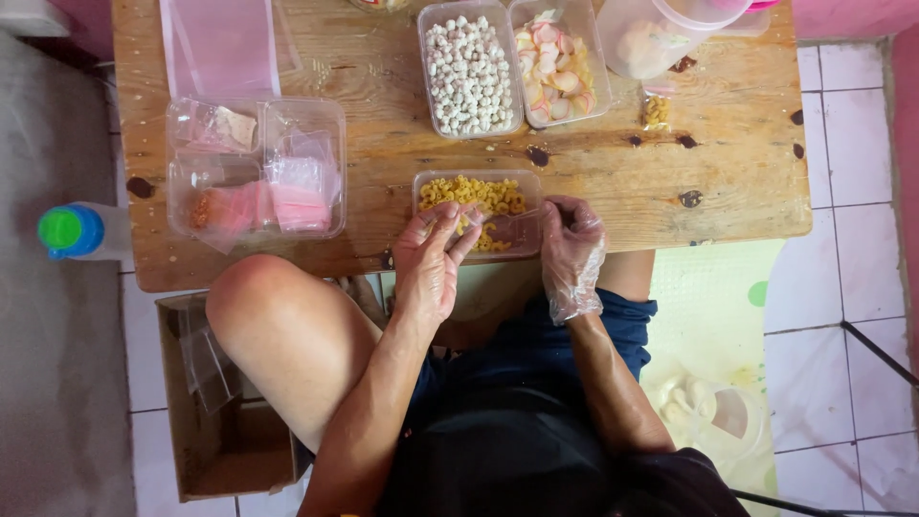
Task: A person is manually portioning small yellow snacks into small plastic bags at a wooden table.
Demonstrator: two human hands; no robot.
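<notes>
Over a low wooden table (613,182), seen from above: a seated person works at its near edge, one bare knee raised at the left.
Left hand (431,257): bare, fingers curled at the near edge of a clear tub, pinching one side of a small clear plastic bag (503,230).
Right hand (571,251): covered by a thin clear disposable glove, fingers bent onto the other side of the same bag; whether it also holds any snacks I cannot tell.
Tub of yellow ring snacks (476,196): clear rectangular plastic, on the table directly in front of the person, touching both hands.
Tub of small pale balls (467,72): further back, near the table's far edge.
Tub of pink-and-white crackers (555,59): just beside the pale balls, on their right.
Clear jug (661,33): far right corner of the table, lying tilted.
Divided clear tray (257,168): left part of the table, holding pinkish plastic bags.
Cardboard box (225,440): on the floor at lower left.
Bottle with green and blue cap (72,232): on the floor, left of the table.
</notes>
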